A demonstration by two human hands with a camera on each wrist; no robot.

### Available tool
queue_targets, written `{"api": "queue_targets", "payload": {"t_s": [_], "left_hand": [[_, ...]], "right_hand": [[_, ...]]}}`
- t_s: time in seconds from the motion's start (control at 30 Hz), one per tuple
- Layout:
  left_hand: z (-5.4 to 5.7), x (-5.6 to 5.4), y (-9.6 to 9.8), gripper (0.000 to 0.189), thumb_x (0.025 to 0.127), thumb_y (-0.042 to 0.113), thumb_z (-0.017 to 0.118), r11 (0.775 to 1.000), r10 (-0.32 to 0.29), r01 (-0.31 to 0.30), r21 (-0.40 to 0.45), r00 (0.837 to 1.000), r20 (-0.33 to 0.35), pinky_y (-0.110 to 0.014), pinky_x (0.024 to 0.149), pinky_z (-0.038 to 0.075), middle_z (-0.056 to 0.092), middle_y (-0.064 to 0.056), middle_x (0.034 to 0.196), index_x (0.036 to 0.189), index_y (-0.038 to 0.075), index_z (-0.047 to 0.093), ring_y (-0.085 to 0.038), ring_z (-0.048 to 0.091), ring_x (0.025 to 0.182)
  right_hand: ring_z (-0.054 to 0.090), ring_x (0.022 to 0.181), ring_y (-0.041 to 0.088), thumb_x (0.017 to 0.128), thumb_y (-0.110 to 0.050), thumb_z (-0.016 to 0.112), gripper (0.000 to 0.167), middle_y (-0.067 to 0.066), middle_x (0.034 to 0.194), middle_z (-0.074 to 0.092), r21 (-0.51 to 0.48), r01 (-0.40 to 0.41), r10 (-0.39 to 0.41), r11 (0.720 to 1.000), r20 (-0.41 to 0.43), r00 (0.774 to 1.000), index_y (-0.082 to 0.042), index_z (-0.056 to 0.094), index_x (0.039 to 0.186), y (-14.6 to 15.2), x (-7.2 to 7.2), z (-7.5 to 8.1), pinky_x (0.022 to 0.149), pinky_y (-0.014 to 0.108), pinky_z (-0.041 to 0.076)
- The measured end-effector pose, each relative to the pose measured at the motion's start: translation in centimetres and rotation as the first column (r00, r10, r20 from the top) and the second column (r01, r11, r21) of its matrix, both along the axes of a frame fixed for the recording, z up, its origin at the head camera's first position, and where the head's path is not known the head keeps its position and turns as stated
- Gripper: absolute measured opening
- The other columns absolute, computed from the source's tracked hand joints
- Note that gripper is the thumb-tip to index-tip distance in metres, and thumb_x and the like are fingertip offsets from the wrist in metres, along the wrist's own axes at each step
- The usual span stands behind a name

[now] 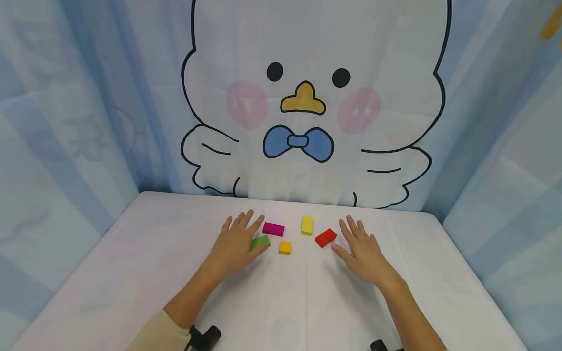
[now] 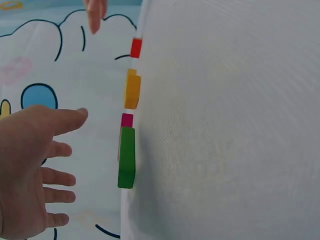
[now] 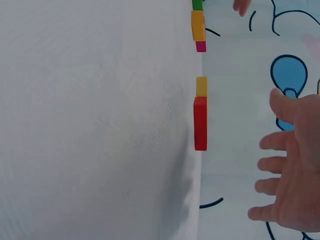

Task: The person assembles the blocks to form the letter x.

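Several small coloured blocks lie on the white table between two spread hands. My left hand (image 1: 235, 244) hovers palm down with its fingers straight, overlapping the green block (image 1: 261, 241) in the head view. Just past its fingertips lies a magenta block (image 1: 273, 229). An orange block (image 1: 284, 247), shorter than the others, sits to the right of the left thumb. The yellow block (image 1: 307, 225) stands out farther back. On the right, my right hand (image 1: 362, 253) is held above the table, fingers spread, its thumb near the red block (image 1: 326, 237). Both wrist views show air between hand and blocks.
The white-covered table (image 1: 303, 302) runs to a back edge just behind the blocks. A curtain (image 1: 307, 170) printed with a cartoon bird hangs behind it, and blue-white curtains (image 1: 57, 146) close in both sides. A black strap mount (image 1: 204, 337) sits at the left wrist.
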State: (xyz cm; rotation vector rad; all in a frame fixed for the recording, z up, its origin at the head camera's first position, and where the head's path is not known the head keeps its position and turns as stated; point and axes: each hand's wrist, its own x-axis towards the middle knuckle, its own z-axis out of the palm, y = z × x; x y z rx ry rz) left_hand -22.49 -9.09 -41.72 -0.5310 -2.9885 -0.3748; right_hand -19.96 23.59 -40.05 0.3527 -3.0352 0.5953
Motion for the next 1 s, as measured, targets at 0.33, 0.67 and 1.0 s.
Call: {"api": "queue_targets", "payload": {"t_s": [0.33, 0.67, 1.0], "left_hand": [[0.1, -0.4, 1.1, 0.071, 0.095, 0.039, 0.074, 0.999, -0.027, 0.026, 0.024, 0.999, 0.028, -0.058, 0.121, 0.038, 0.046, -0.019, 0.159, 0.157, 0.015, 0.048, -0.038, 0.045, 0.146], [-0.4, -1.1, 2.6, 0.062, 0.091, 0.032, 0.081, 0.996, -0.046, 0.038, 0.079, 0.994, 0.102, -0.045, 0.104, 0.056, 0.059, -0.015, 0.139, 0.147, 0.016, 0.06, -0.028, 0.059, 0.116], [-0.7, -1.6, 4.1, 0.051, 0.09, 0.024, 0.082, 0.987, -0.095, 0.072, 0.144, 0.982, 0.161, -0.039, 0.101, 0.058, 0.063, -0.01, 0.125, 0.135, 0.008, 0.067, -0.021, 0.06, 0.106]], "right_hand": [[0.021, 0.156, 0.051, 0.105, -0.037, 0.059, 0.072, 0.024, 0.171, 0.022, -0.084, -0.027, 0.029, 0.996, 0.029, 0.999, -0.006, 0.03, 0.164, 0.0, -1.1, -0.4, 0.119, 0.072, 0.026], [0.035, 0.15, 0.05, 0.102, -0.032, 0.066, 0.067, 0.024, 0.165, 0.035, -0.109, -0.034, 0.033, 0.993, -0.005, 0.999, -0.006, 0.042, 0.159, -0.1, -1.9, -0.8, 0.114, 0.072, 0.037], [0.044, 0.145, 0.047, 0.099, -0.021, 0.069, 0.059, 0.024, 0.159, 0.045, -0.139, -0.03, 0.03, 0.99, -0.006, 1.0, -0.007, 0.05, 0.153, -0.1, -2.8, -0.9, 0.112, 0.066, 0.043]]}}
